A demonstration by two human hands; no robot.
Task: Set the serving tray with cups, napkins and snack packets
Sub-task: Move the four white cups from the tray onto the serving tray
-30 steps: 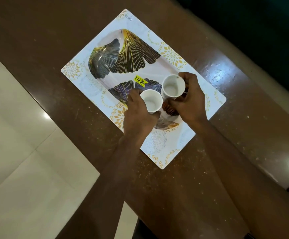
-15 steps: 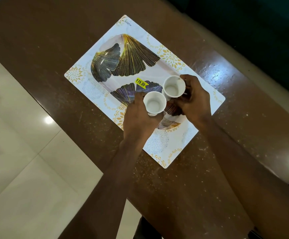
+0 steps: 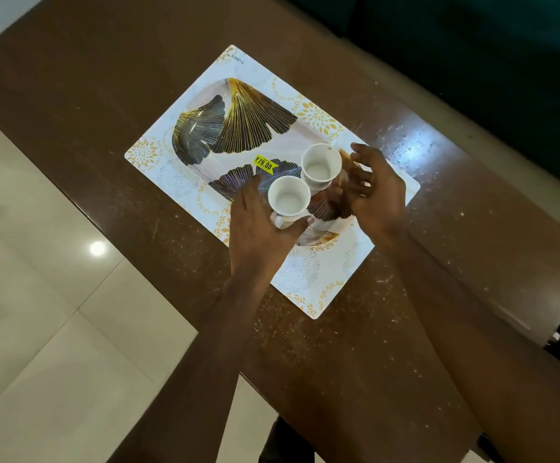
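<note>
Cups: two white cups, near cup (image 3: 289,201) and far cup (image 3: 321,166), stood upright and empty, mouths up, just beside each other.
Tray: tray (image 3: 318,285) lay diagonally on the table (image 3: 405,345), its near end bearing both cups.
Left hand: left hand (image 3: 258,225) curled round the near cup.
Right hand: right hand (image 3: 377,192) spread loosely, beside the far cup; contact unclear.

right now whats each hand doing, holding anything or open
Left hand: closed around the nearer white cup, which stands on the tray.
Right hand: open, fingers spread beside the farther white cup, holding nothing.
</note>
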